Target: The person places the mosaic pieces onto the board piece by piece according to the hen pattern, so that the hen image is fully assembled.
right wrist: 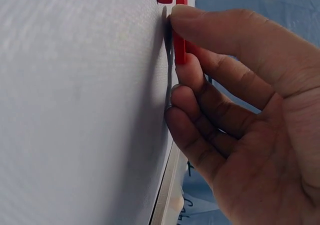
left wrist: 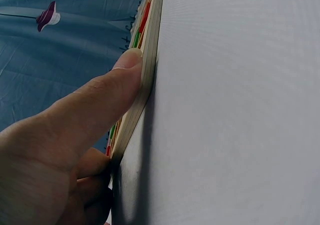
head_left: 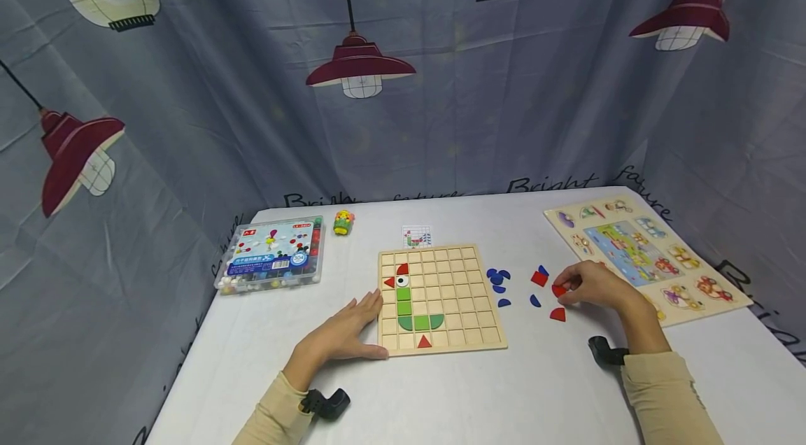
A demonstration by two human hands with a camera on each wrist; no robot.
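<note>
A wooden grid board [head_left: 460,298] lies on the white table, with red, green and white pieces set in its left columns. Along its left edge rests my left hand [head_left: 343,333], fingers extended and thumb at the near corner; in the left wrist view the thumb [left wrist: 107,85] presses the board's side. To the right of the board, my right hand [head_left: 595,284] pinches a flat red piece [right wrist: 179,47] between thumb and fingers, close over the tabletop. Another red piece [head_left: 557,314] lies just nearer, and a red square [head_left: 539,278] sits to its left.
Several blue pieces [head_left: 497,277] lie between the board and my right hand. Behind the board is a small pattern card [head_left: 417,236]. A clear plastic case [head_left: 271,256] and a small toy figure [head_left: 343,222] stand back left. A picture puzzle board [head_left: 648,256] lies at the right.
</note>
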